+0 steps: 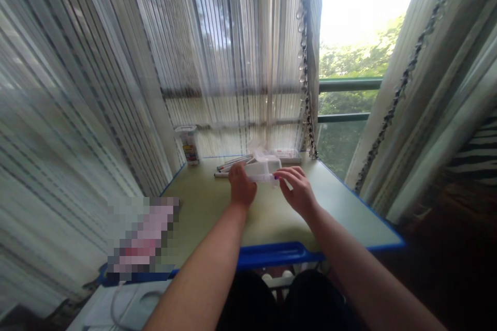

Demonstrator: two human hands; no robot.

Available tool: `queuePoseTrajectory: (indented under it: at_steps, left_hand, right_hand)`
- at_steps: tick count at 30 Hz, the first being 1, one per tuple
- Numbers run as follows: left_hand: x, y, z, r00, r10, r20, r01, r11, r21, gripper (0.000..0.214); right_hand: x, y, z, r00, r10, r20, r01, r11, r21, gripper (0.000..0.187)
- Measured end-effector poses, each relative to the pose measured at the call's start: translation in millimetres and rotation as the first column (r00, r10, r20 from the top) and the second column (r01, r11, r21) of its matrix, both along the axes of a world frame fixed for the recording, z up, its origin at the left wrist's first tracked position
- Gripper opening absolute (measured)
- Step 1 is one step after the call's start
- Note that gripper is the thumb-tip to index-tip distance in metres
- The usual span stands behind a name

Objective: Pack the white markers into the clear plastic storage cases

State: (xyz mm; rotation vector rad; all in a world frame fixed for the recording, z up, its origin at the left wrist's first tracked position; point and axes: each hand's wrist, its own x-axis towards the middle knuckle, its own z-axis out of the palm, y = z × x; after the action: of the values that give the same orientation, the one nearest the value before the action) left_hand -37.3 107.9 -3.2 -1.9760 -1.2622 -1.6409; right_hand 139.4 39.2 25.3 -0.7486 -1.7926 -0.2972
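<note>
My left hand [243, 186] is closed around the left end of a whitish, see-through plastic case [264, 168], held above the back half of the table. At the case's right front corner, the fingers of my right hand [298, 190] pinch a small purple-ended thing [276, 177]; its kind is too small to make out. Several white pens with dark or coloured ends [235, 163] lie just behind and left of my left hand. A crumpled clear piece of plastic [264, 152] rises behind the case.
The pale table [202, 217] has a blue rim. A clear tub with a label [189, 146] stands at its back left, and a flat white box [287, 155] lies at the back. A blurred-out pink item [149, 232] rests at the left edge. Striped curtains [240, 62] hang behind.
</note>
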Motion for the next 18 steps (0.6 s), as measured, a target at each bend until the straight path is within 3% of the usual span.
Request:
queuePoseTrajectory:
  at_steps: [7,13,18]
  left_hand:
    - [1,2,-2.2,0.999,-0.022,0.035,0.021,1.0,0.023,0.051]
    - [0,4,-3.5,0.997,-0.059,0.044,0.058,0.998,0.02,0.044]
    - [1,-2,-0.3,0.989,-0.112,0.097,0.12,0.99,-0.077,0.043]
  right_hand:
    - [6,4,-4.8,0.992,-0.031,-0.12,0.024,0.998,-0.064,0.036]
    - [6,16,-16.6,0.981,0.045,-0.19,-0.084,0.976,-0.202,0.054]
    - [-1,24,-26.8,0.953,0.145,-0.266,-0.249,0.876,-0.413,0.083]
